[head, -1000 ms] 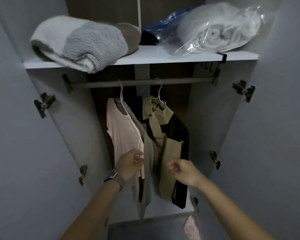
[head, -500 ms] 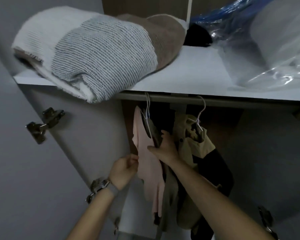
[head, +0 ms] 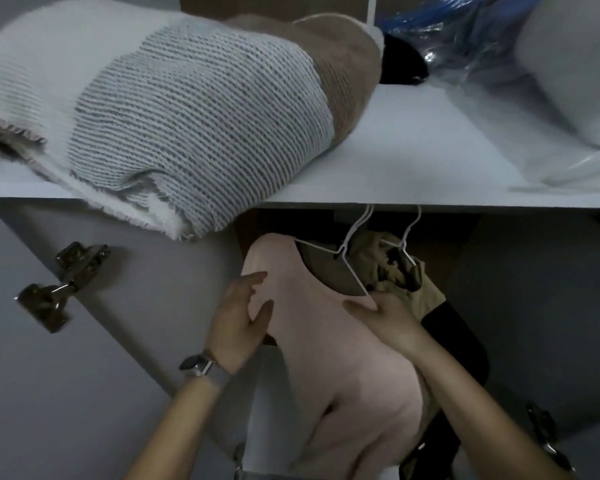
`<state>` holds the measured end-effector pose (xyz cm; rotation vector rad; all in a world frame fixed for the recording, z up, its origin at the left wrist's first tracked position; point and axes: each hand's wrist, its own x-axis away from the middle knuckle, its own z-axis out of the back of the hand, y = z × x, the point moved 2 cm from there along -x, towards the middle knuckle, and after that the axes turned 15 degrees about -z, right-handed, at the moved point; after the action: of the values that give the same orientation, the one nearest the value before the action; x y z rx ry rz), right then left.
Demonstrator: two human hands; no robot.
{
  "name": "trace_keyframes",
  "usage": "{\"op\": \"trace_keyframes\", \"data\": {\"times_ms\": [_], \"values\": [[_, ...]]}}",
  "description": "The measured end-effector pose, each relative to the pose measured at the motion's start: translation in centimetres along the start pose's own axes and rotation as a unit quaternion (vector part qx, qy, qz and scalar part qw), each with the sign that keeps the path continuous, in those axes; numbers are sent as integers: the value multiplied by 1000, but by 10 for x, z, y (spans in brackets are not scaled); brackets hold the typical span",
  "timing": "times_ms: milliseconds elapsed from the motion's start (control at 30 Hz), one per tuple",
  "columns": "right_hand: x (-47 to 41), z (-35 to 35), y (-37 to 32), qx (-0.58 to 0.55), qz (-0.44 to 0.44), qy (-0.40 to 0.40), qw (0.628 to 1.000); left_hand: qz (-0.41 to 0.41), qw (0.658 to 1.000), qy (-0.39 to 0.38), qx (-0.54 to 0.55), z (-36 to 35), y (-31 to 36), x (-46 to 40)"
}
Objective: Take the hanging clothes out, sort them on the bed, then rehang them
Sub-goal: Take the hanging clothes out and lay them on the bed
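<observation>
I am looking up into the wardrobe: the white shelf [head: 413, 140] edge runs across just above the hangers, and a folded knit blanket [head: 174, 109] overhangs that edge at ten o'clock, crowding the room above my left hand. The left inner wall, with its metal hinge [head: 61, 282] at nine o'clock, stands close beside the clothes. The pink top [head: 329, 358] hangs on a white wire hanger [head: 350, 258] at centre — my left hand [head: 239, 323] rests spread against its left shoulder, fingers relaxed. My right hand [head: 392, 320] pinches its right shoulder at the hanger's lower end. The khaki-and-black jacket [head: 426, 299] hangs just behind, at two o'clock.
</observation>
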<state>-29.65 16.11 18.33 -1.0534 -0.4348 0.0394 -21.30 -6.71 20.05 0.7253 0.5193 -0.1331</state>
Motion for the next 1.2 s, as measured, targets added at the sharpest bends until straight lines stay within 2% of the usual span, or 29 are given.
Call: {"op": "trace_keyframes", "data": {"times_ms": [100,200,300,400,467,533,633,700,800,867,967,1200], "values": [[19,39,5,36,9,34,999,-107,993,-38,-17,-21,19,-32],[32,64,4,156,26,115,981,-170,983,-50,-52,-45,38,-64],[38,80,-8,309,25,187,932,-181,977,-95,-66,-76,42,-92],[42,91,-21,373,39,217,901,-149,975,-153,-63,-100,35,-113],[50,97,-21,398,61,223,888,-116,980,-143,-81,-104,31,-123],[59,101,-11,391,89,218,890,-109,977,-124,-135,-99,32,-128],[75,100,26,303,91,188,930,-205,955,-94,-194,-95,38,-115],[90,94,58,227,56,167,958,-240,953,-108,-149,-101,43,-92],[118,86,98,173,-5,168,970,-222,962,-129,-92,-113,59,-59],[146,87,117,188,-42,195,962,-234,959,-138,-79,-121,80,-39],[197,90,136,246,-115,259,927,-228,961,-154,-29,-129,118,-13],[352,69,174,80,-230,387,890,-287,924,-235,97,-164,203,53]]}}
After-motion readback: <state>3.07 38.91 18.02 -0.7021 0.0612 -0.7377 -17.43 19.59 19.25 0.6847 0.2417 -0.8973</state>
